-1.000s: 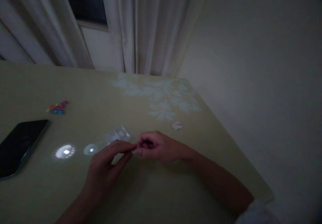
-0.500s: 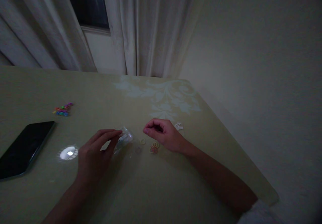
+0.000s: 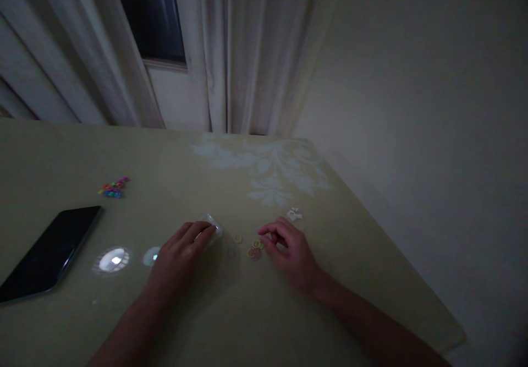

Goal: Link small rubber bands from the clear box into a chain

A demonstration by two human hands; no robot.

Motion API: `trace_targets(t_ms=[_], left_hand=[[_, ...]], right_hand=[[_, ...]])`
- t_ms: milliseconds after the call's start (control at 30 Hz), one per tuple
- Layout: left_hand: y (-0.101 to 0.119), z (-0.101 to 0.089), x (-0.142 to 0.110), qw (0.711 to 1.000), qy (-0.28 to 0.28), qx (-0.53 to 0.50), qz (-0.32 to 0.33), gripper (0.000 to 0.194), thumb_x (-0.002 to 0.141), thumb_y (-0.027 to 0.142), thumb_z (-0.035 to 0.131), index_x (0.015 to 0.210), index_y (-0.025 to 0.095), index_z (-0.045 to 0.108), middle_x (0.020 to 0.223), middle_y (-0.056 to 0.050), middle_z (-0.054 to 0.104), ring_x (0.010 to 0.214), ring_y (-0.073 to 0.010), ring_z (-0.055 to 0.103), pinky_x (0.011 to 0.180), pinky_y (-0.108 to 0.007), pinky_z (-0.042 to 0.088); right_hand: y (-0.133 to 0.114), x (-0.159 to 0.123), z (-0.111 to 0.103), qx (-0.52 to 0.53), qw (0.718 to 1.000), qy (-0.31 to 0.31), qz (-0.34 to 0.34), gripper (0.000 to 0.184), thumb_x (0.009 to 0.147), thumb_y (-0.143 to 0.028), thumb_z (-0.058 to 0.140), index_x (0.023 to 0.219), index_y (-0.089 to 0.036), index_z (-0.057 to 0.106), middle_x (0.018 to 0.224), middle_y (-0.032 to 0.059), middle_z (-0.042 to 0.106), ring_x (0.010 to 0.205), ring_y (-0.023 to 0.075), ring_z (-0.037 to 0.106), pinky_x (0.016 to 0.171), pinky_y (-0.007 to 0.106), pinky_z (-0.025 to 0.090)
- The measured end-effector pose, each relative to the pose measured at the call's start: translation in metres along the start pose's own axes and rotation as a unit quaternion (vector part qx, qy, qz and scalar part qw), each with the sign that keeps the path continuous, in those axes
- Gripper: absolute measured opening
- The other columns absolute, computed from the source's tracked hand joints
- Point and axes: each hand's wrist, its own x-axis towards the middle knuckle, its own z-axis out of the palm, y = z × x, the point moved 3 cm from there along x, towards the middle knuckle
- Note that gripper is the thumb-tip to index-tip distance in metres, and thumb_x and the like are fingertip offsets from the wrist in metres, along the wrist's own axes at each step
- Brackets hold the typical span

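My left hand (image 3: 181, 251) grips a clear plastic bag (image 3: 214, 228) between thumb and fingers, low over the table. Just right of the bag, a single yellow ring (image 3: 238, 239) lies on the tabletop, with a faint pinkish ring (image 3: 231, 252) nearer me. A small heap of pink and yellow rings (image 3: 254, 251) sits between my hands. My right hand (image 3: 292, 251) is at the heap's right side, its thumb and forefinger drawn together in a pinch. Whatever those fingertips hold, if anything, is too small to see. Beyond that hand lie small white pieces (image 3: 294, 214).
A dark phone or tablet (image 3: 49, 254) lies flat at the left. Behind it is a cluster of multicoloured small pieces (image 3: 114, 188). The table (image 3: 165, 163) has a pale floral pattern at its far right; curtains (image 3: 247, 53) and a wall (image 3: 412, 108) stand beyond.
My right hand has come nearer and to the right, down beside the heap of rings. The left hand has lowered with the bag and shifted slightly right. The view has tilted a little.
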Motion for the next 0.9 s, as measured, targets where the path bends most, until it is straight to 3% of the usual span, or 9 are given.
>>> trace_targets(t_ms=[133,400,633,800,900], left_hand=[[0.001,0.0,0.0,1.0,-0.004,-0.006,-0.022,0.037,0.087,0.01,0.051,0.116,0.014,0.073,0.11,-0.015,0.077,0.097,-0.0283,0.073,0.081,-0.037,0.06],[-0.004,-0.008,-0.002,0.998,-0.004,-0.006,-0.056,0.035,0.092,0.011,0.049,0.114,0.02,0.075,0.107,-0.011,0.079,0.094,-0.0279,0.073,0.084,-0.039,0.056],[-0.006,0.003,-0.011,0.998,-0.023,-0.033,-0.049,0.043,0.095,0.01,0.044,0.127,0.017,0.071,0.118,-0.014,0.077,0.105,-0.0293,0.071,0.09,-0.041,0.057],[-0.003,-0.003,-0.01,1.0,-0.009,-0.013,-0.011,0.045,0.096,0.01,0.044,0.133,0.017,0.069,0.122,-0.013,0.077,0.104,-0.0287,0.073,0.088,-0.039,0.058],[0.005,-0.006,-0.015,1.0,-0.007,-0.012,-0.017,0.046,0.099,0.009,0.043,0.138,0.019,0.066,0.126,-0.012,0.077,0.108,-0.0283,0.071,0.092,-0.039,0.057]], right_hand=[[0.023,-0.02,0.01,-0.042,0.999,0.006,-0.011,0.01,0.099,-0.021,0.062,0.101,-0.018,0.071,0.084,0.0018,0.06,0.076,0.0151,0.058,0.071,0.028,0.047],[0.021,-0.019,0.015,-0.017,0.998,-0.056,-0.013,0.013,0.1,-0.024,0.06,0.102,-0.019,0.072,0.088,0.0046,0.064,0.078,0.0164,0.061,0.073,0.03,0.049],[0.025,-0.022,0.012,0.009,1.0,-0.02,-0.007,0.01,0.098,-0.021,0.063,0.102,-0.019,0.071,0.087,0.0035,0.063,0.077,0.0161,0.06,0.071,0.028,0.048],[0.032,-0.018,0.005,-0.019,0.999,0.03,0.008,0.009,0.099,-0.023,0.064,0.101,-0.019,0.072,0.087,0.0027,0.061,0.078,0.0165,0.059,0.074,0.029,0.048],[0.036,-0.016,0.001,-0.052,0.999,0.009,-0.005,0.012,0.101,-0.022,0.063,0.104,-0.019,0.074,0.093,0.0048,0.064,0.084,0.0177,0.061,0.079,0.031,0.05]])
